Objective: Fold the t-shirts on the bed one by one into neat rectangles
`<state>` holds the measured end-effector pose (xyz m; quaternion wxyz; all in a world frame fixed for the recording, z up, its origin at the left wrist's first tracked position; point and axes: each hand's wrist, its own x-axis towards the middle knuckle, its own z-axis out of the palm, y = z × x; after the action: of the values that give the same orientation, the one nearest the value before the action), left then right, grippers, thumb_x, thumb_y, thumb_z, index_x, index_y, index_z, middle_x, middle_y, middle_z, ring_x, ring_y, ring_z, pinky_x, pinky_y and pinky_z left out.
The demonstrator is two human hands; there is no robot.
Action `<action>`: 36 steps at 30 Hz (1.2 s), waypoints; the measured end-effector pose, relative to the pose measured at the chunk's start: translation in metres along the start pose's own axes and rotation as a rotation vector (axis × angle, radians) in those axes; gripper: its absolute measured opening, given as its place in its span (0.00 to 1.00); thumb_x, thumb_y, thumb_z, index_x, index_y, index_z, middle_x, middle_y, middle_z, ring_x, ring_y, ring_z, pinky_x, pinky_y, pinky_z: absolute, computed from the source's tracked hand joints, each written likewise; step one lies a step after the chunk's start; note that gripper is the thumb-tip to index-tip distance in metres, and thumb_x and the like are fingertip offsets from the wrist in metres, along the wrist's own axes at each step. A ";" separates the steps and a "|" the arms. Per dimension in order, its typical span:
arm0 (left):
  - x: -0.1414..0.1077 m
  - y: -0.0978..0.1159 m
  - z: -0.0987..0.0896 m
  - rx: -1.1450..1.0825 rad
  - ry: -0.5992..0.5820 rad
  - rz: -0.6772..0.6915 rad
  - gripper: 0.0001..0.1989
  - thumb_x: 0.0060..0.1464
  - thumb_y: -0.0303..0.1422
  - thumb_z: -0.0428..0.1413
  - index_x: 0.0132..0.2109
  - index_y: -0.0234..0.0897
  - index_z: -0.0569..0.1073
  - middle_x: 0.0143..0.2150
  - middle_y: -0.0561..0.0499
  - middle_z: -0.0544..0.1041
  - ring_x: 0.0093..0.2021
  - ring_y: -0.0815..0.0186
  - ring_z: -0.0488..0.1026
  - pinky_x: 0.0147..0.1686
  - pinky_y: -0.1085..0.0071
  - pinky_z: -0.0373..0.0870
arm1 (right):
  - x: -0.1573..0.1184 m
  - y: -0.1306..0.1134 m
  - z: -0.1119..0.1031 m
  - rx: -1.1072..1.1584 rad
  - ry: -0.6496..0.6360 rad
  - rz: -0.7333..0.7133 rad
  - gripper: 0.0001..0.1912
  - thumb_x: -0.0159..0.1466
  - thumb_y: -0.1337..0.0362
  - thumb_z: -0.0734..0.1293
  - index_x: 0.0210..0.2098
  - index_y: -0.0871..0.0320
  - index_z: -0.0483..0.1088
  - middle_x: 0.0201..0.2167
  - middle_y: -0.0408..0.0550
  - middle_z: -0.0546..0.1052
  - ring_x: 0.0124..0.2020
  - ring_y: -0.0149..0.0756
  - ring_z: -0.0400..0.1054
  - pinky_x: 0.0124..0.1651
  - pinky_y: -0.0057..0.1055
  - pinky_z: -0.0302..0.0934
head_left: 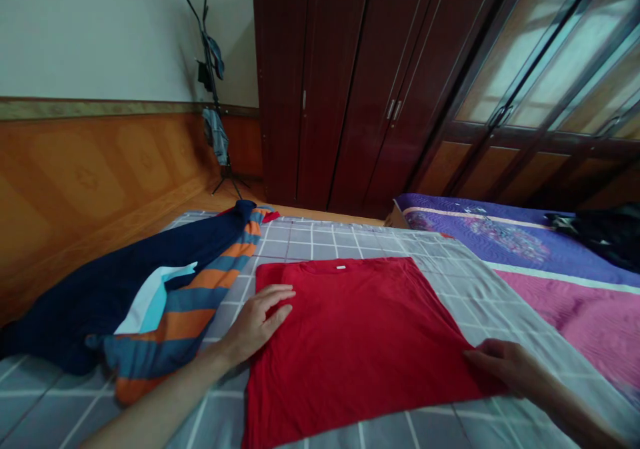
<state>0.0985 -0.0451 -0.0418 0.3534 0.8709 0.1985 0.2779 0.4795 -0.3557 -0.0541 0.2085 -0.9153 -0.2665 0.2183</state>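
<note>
A red shirt [360, 329] lies spread on the grey checked sheet [310, 236], its neckline with a small white tag at the far edge. Its left side looks folded inward. My left hand [263, 319] rests on the shirt's left edge with fingers stretched out. At the lower right, my right hand [505, 366] pinches the shirt's right edge between thumb and fingers. Left of the shirt lies a heap of clothes: a dark navy garment [125, 269] and an orange and blue striped garment [200, 309], with a white and light-blue piece [155, 299] on top.
To the right stands another bed surface with a purple and pink cover [540, 256] and a dark cloth [605, 236] on it. A dark red wardrobe [340, 89] fills the back. A black coat rack [213, 89] stands in the corner.
</note>
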 end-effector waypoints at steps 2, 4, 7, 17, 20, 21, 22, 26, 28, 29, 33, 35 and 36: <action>0.004 -0.010 -0.006 -0.130 0.110 -0.098 0.14 0.60 0.37 0.49 0.46 0.37 0.75 0.48 0.45 0.76 0.50 0.61 0.72 0.53 0.64 0.66 | 0.003 -0.001 -0.002 0.089 -0.066 0.054 0.20 0.46 0.45 0.66 0.17 0.57 0.70 0.12 0.48 0.69 0.14 0.34 0.61 0.17 0.29 0.50; 0.007 -0.019 -0.010 -0.293 0.193 -0.205 0.15 0.58 0.39 0.49 0.45 0.35 0.75 0.44 0.44 0.78 0.46 0.60 0.74 0.48 0.65 0.69 | 0.000 -0.009 -0.006 0.266 -0.153 0.126 0.19 0.48 0.46 0.66 0.20 0.56 0.71 0.17 0.51 0.73 0.18 0.37 0.67 0.20 0.30 0.57; 0.012 -0.026 -0.012 -0.509 0.300 -0.326 0.17 0.54 0.41 0.52 0.43 0.32 0.74 0.39 0.43 0.79 0.41 0.60 0.76 0.42 0.66 0.72 | -0.012 -0.030 -0.011 0.561 -0.226 0.272 0.17 0.52 0.49 0.67 0.33 0.55 0.73 0.35 0.54 0.79 0.34 0.46 0.74 0.32 0.34 0.67; 0.015 -0.032 -0.015 -0.680 0.391 -0.469 0.17 0.51 0.40 0.54 0.41 0.30 0.73 0.31 0.46 0.78 0.31 0.66 0.75 0.26 0.76 0.67 | -0.027 -0.101 -0.006 0.893 -0.360 0.174 0.20 0.60 0.53 0.63 0.30 0.64 0.77 0.33 0.70 0.77 0.33 0.50 0.75 0.39 0.40 0.65; 0.015 -0.032 -0.016 -0.776 0.382 -0.497 0.18 0.50 0.42 0.55 0.41 0.30 0.72 0.31 0.47 0.77 0.27 0.68 0.74 0.20 0.79 0.63 | -0.034 -0.153 0.005 0.841 -0.272 0.052 0.15 0.57 0.59 0.66 0.40 0.60 0.75 0.32 0.60 0.79 0.26 0.42 0.74 0.32 0.36 0.65; 0.015 -0.031 -0.017 -0.807 0.364 -0.510 0.19 0.50 0.43 0.56 0.41 0.31 0.71 0.31 0.47 0.77 0.26 0.68 0.74 0.19 0.79 0.63 | -0.037 -0.173 0.012 0.792 -0.276 -0.010 0.20 0.57 0.59 0.66 0.48 0.60 0.72 0.33 0.57 0.79 0.27 0.41 0.74 0.31 0.34 0.65; 0.015 -0.029 -0.017 -0.834 0.338 -0.524 0.20 0.50 0.44 0.56 0.42 0.31 0.70 0.31 0.48 0.76 0.25 0.69 0.74 0.18 0.79 0.63 | -0.042 -0.194 0.022 0.742 -0.234 -0.041 0.26 0.54 0.60 0.67 0.52 0.61 0.69 0.31 0.55 0.78 0.26 0.41 0.74 0.30 0.34 0.65; 0.013 -0.024 -0.017 -0.922 0.167 -0.596 0.24 0.53 0.49 0.53 0.47 0.32 0.67 0.32 0.46 0.77 0.26 0.67 0.76 0.20 0.78 0.67 | -0.075 -0.267 0.089 0.319 -0.185 -0.447 0.31 0.54 0.65 0.62 0.57 0.66 0.62 0.26 0.47 0.76 0.25 0.37 0.71 0.26 0.29 0.60; 0.011 -0.024 -0.016 -0.947 0.093 -0.603 0.27 0.55 0.52 0.49 0.51 0.33 0.66 0.32 0.47 0.77 0.27 0.67 0.76 0.21 0.78 0.67 | -0.097 -0.289 0.127 0.050 -0.172 -0.668 0.28 0.54 0.69 0.60 0.55 0.62 0.65 0.28 0.46 0.77 0.26 0.36 0.70 0.28 0.27 0.59; 0.010 -0.024 -0.016 -0.944 0.067 -0.593 0.28 0.56 0.52 0.48 0.51 0.33 0.65 0.32 0.47 0.76 0.27 0.68 0.76 0.21 0.79 0.67 | -0.108 -0.295 0.143 -0.073 -0.179 -0.761 0.26 0.53 0.71 0.60 0.53 0.60 0.67 0.30 0.46 0.78 0.29 0.36 0.71 0.30 0.27 0.59; 0.009 -0.026 -0.015 -0.914 0.033 -0.518 0.26 0.55 0.45 0.54 0.54 0.35 0.63 0.37 0.47 0.76 0.32 0.67 0.76 0.25 0.78 0.67 | -0.135 -0.298 0.180 -0.346 -0.149 -0.904 0.25 0.52 0.74 0.60 0.50 0.61 0.68 0.35 0.51 0.78 0.32 0.39 0.72 0.32 0.28 0.59; 0.010 -0.026 -0.014 -0.927 0.044 -0.506 0.30 0.50 0.39 0.59 0.58 0.34 0.59 0.36 0.48 0.76 0.32 0.66 0.75 0.28 0.75 0.68 | -0.136 -0.293 0.183 -0.348 -0.134 -0.941 0.29 0.52 0.74 0.60 0.54 0.61 0.64 0.38 0.51 0.77 0.34 0.38 0.72 0.33 0.28 0.59; 0.011 -0.026 -0.014 -0.931 0.053 -0.507 0.33 0.48 0.35 0.60 0.59 0.35 0.57 0.35 0.50 0.76 0.31 0.66 0.75 0.28 0.74 0.68 | -0.134 -0.290 0.181 -0.332 -0.133 -0.949 0.30 0.52 0.74 0.60 0.55 0.61 0.64 0.38 0.51 0.77 0.34 0.38 0.72 0.34 0.28 0.59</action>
<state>0.0942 -0.0148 -0.0493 0.7537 0.5391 0.2672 0.2643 0.1692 -0.1616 -0.0192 0.1188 -0.6984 -0.6969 0.1118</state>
